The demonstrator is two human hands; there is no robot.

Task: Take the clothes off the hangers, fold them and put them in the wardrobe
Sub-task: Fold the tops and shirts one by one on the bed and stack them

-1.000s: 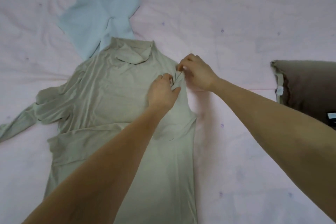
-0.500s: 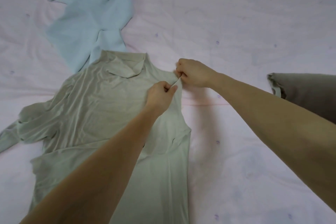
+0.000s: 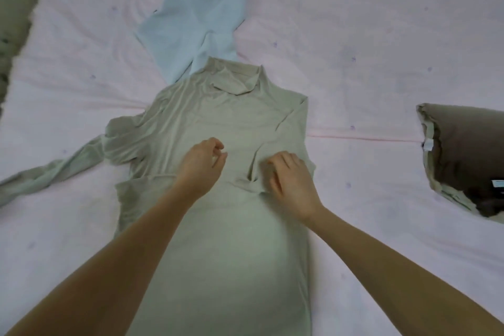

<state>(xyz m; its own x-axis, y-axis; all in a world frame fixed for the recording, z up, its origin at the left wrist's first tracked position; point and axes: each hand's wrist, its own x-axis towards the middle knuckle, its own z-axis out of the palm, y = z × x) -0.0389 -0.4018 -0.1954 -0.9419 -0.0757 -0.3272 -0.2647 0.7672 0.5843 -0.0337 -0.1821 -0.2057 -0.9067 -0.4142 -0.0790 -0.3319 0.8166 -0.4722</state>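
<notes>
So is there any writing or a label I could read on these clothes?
None can be read.
White tag on the brown folded garment: no print shows on it.
Second tag at the picture's right edge: marks too blurred to read.
Green turtleneck and pale blue garment: no text visible.

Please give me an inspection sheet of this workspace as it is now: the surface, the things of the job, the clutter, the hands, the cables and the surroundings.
Surface: pink bed sheet, creased, with small purple marks.
Job's things: grey-green top lies flat, collar away from the person, its right sleeve folded in over the chest, its left sleeve stretched out; light blue garment crumpled beyond the collar.
Clutter: brown garment, folded, with white labels, at the right edge.
Hands: left hand above the chest, fingers loosely curled, holding nothing; right hand rests on the folded-in sleeve, grip unclear.
Cables: nothing seen.
Surroundings: dark green fabric at the upper left corner.
</notes>
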